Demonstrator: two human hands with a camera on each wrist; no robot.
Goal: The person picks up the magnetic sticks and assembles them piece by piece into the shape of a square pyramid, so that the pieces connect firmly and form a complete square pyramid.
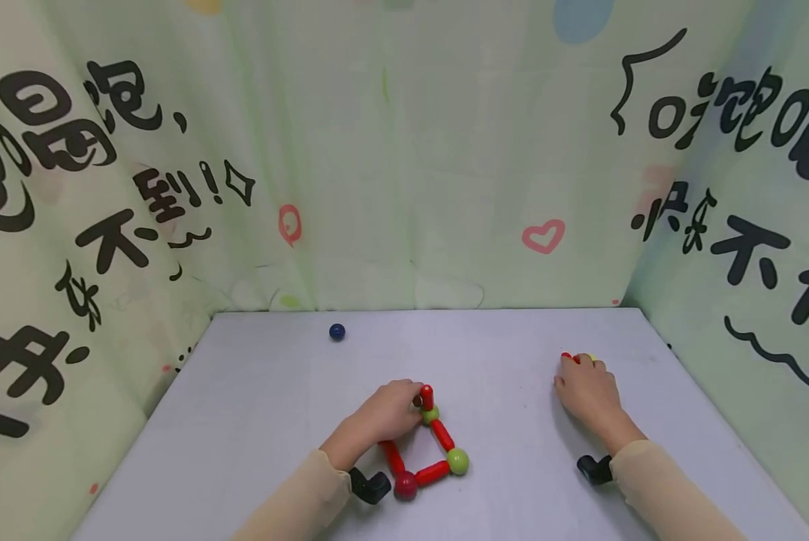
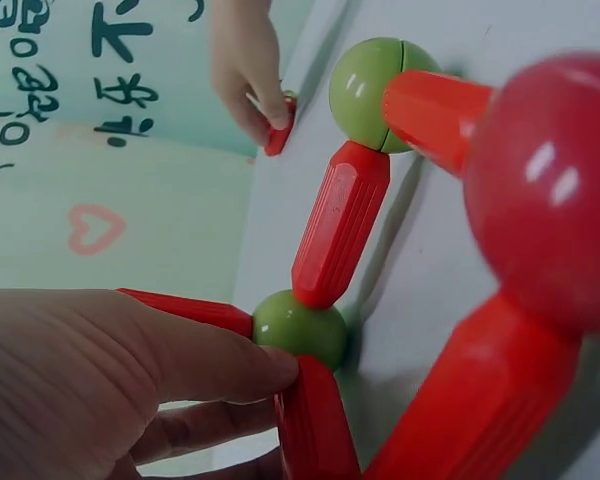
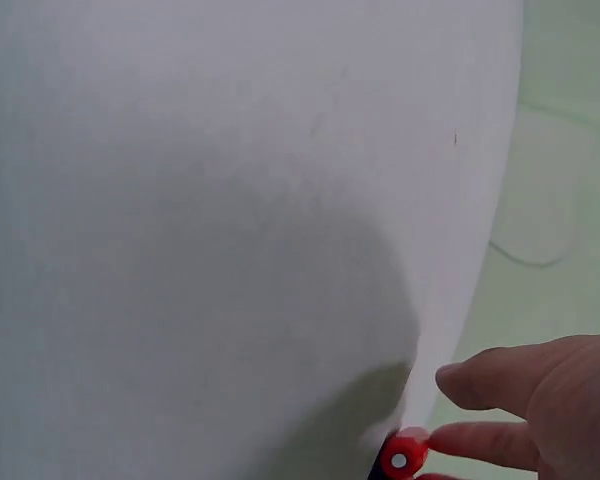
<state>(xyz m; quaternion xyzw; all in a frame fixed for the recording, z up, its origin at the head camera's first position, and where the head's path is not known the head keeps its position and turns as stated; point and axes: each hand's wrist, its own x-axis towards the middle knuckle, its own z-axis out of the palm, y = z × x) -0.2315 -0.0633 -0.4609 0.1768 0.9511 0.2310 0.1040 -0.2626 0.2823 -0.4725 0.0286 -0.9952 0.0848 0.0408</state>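
My left hand holds a frame of red magnetic rods and balls, its thumb pressed where a red rod meets a green ball. Another red rod sticks up from that corner. A second green ball and a dark red ball form the near corners, joined by a red rod; part of the frame is behind my hand. Far right, my right hand reaches over red and yellow pieces. Its extended fingers touch a red rod's end, thumb apart from it.
A dark blue ball lies near the back edge of the white table. Pale green curtains with lettering stand behind and at both sides. Black wrist mounts show beneath the hands.
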